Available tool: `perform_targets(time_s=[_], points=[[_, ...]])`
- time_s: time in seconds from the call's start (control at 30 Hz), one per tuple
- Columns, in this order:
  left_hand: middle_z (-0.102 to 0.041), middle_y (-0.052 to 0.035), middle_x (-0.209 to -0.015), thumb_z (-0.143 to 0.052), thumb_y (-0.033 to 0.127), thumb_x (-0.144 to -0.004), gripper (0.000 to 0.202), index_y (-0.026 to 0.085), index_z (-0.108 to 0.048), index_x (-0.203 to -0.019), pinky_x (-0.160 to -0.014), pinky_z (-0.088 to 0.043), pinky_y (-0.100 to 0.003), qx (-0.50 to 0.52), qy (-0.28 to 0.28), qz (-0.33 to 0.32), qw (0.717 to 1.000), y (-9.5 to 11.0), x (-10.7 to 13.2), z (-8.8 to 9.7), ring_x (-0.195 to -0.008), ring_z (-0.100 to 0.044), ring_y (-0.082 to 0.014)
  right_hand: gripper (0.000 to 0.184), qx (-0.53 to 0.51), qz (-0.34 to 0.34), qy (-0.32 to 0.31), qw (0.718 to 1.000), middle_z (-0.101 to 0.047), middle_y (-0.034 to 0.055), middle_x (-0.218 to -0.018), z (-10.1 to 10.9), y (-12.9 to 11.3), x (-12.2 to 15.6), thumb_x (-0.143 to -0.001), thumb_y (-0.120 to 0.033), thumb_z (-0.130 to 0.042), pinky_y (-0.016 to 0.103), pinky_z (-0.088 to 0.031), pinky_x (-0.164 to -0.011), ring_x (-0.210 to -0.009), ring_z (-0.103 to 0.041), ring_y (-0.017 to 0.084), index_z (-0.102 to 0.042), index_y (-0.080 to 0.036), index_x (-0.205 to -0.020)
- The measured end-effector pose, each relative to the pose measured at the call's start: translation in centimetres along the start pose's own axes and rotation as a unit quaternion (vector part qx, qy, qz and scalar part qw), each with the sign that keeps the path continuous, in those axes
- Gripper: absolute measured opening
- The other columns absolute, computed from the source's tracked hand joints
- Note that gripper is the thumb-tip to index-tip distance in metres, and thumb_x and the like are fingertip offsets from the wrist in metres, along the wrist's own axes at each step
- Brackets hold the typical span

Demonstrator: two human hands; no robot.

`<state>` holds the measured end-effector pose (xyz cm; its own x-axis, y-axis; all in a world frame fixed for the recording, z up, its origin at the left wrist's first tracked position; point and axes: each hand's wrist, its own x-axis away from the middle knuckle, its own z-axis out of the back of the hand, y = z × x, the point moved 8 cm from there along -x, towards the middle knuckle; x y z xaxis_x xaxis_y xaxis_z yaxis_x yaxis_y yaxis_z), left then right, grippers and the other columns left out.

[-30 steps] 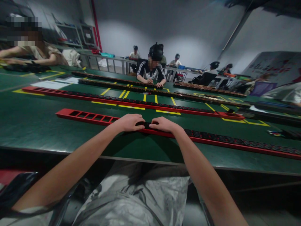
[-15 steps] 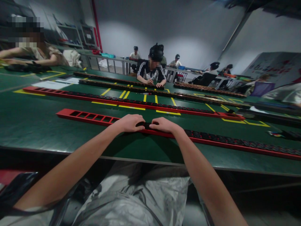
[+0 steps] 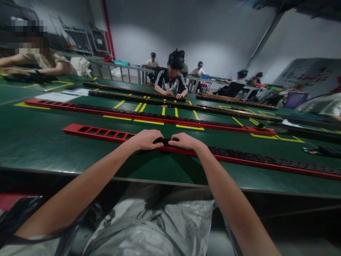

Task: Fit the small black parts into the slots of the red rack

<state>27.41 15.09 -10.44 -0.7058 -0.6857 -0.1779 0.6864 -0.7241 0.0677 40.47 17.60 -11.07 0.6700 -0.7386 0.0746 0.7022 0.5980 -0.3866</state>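
Loosely curled, both hands (image 3: pixel 148 139) (image 3: pixel 184 141) touch black pieces (image 3: pixel 166 142) on the red strip (image 3: pixel 73 128).

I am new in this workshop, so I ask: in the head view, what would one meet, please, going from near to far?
The wearer's grey clothing, near red strip, far red strip, nearer dark bar, farther dark bar, co-worker with striped sleeves, wall.
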Motion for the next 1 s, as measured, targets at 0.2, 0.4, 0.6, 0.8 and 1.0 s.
perform_targets(time_s=[0.2,0.4,0.6,0.8,1.0], points=[[-0.066,-0.0070,-0.114,-0.046,0.049,-0.094,0.043,0.022,-0.059,-0.124,-0.083,-0.046,-0.030,0.000,0.001,-0.004,1.000,0.23,-0.14,-0.09,-0.106,-0.061,-0.0224,0.046,0.007,0.005,0.001,1.000,-0.070,0.0069,-0.094,0.01,-0.14,0.02,-0.092,-0.059,-0.049,0.026,-0.038,-0.067,-0.079,-0.060,0.019,-0.069,-0.018,-0.095],[-0.066,-0.0064,-0.112,-0.046,0.049,-0.094,0.043,0.022,-0.061,-0.124,-0.080,-0.046,-0.030,-0.007,0.003,0.001,1.000,0.10,-0.20,-0.25,-0.104,-0.061,-0.0223,0.047,0.010,0.005,0.003,1.000,-0.070,0.0072,-0.093,-0.02,-0.12,-0.06,-0.092,-0.060,-0.048,0.027,-0.039,-0.067,-0.078,-0.060,0.019,-0.069,-0.018,-0.094],[-0.066,-0.0066,-0.110,-0.045,0.051,-0.094,0.045,0.023,-0.063,-0.123,-0.079,-0.045,-0.029,-0.004,0.004,0.007,1.000,-0.11,-0.35,-0.37,-0.102,-0.062,-0.0221,0.045,0.004,0.008,0.005,1.000,-0.070,0.0074,-0.092,-0.03,-0.15,-0.11,-0.092,-0.059,-0.050,0.027,-0.039,-0.067,-0.078,-0.060,0.019,-0.069,-0.018,-0.093],[-0.066,-0.0068,-0.109,-0.046,0.052,-0.093,0.046,0.022,-0.064,-0.123,-0.079,-0.045,-0.029,0.002,0.000,0.012,1.000,-0.20,-0.39,-0.43,-0.101,-0.062,-0.0220,0.045,0.008,0.011,0.003,1.000,-0.070,0.0072,-0.092,0.04,-0.36,-0.07,-0.092,-0.058,-0.049,0.026,-0.038,-0.067,-0.078,-0.059,0.019,-0.069,-0.017,-0.093],[-0.066,-0.0067,-0.107,-0.046,0.052,-0.092,0.046,0.022,-0.065,-0.122,-0.079,-0.045,-0.028,0.003,0.006,0.015,1.000,-0.21,-0.43,-0.43,-0.100,-0.062,-0.0213,0.046,0.011,0.012,0.002,1.000,-0.070,0.0072,-0.092,0.03,-0.33,-0.09,-0.092,-0.059,-0.049,0.026,-0.038,-0.066,-0.078,-0.059,0.019,-0.068,-0.017,-0.092]])
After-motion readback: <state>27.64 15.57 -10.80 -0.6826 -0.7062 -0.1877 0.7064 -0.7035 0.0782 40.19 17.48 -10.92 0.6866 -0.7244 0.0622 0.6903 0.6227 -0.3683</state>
